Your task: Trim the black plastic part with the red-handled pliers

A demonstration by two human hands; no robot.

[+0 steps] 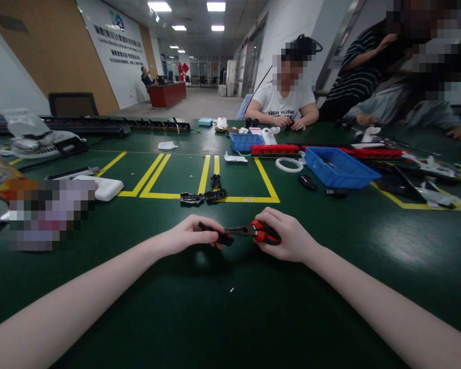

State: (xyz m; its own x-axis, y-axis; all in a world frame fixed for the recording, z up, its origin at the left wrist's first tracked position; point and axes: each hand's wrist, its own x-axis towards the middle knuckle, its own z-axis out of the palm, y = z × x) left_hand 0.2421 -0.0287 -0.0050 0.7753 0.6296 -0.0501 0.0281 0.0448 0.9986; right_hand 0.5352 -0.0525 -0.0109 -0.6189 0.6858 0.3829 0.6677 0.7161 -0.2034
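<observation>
My left hand (197, 231) is closed round a small black plastic part (226, 239), whose end sticks out past the fingers. In my right hand (288, 233) are needle-nose pliers (246, 231) with red and black handles. The jaws point left and reach the black part; whether they grip it I cannot tell. Just beyond my hands, several black plastic pieces (192, 198) lie on the yellow tape. Below the hands a tiny white scrap (232, 289) rests on the green table (200, 328).
Blue bins (340, 171) stand at the right and centre back, near a red strip (274, 149) and a white ring (289, 164). At left are a white box (107, 188) and a white fan-like device (42, 141). Across the table sits a person (286, 105); others are at far right.
</observation>
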